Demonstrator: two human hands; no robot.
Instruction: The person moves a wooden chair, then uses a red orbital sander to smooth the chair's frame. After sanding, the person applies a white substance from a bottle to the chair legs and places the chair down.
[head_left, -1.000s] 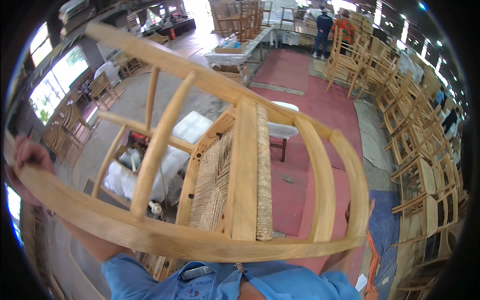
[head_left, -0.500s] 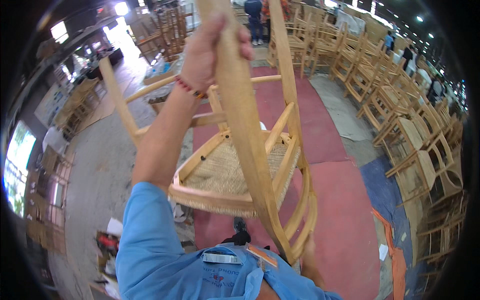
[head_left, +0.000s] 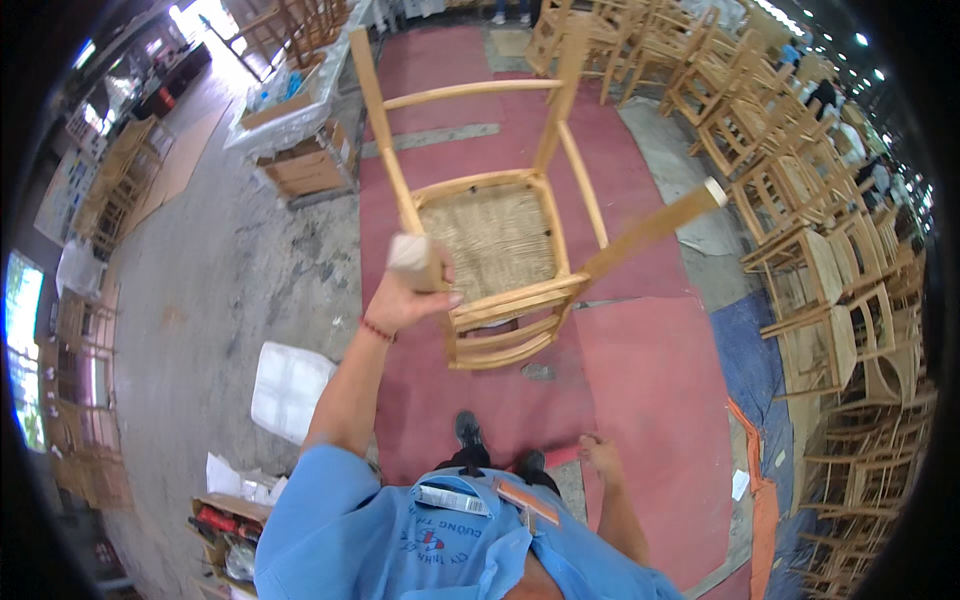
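Note:
A light wooden chair point(head_left: 465, 308) with a woven cord seat point(head_left: 490, 240) is turned over in front of me, its legs pointing up and outward and the underside of the seat showing. My left hand point(head_left: 405, 297) is wrapped around one leg close to its square end. Below the seat, the curved back slats point(head_left: 505, 352) hang toward the red floor covering. Lower right, apart from the chair, is my right hand point(head_left: 603, 460) with its fingers curled. A bright red strip point(head_left: 562, 456) shows at its fingertips; whether they grip it is unclear.
Rows of wooden chairs point(head_left: 800, 265) line the right side. At far left stand a cardboard box point(head_left: 300, 170) and a plastic-covered table. White foam sheet point(head_left: 292, 390) lies on the concrete at left, near a box of items point(head_left: 225, 520). An orange cloth point(head_left: 763, 500) edges the mat.
The chair has swung away from me and lower, its seat underside now facing up. My left hand came down with the leg. My right hand has left the chair's back.

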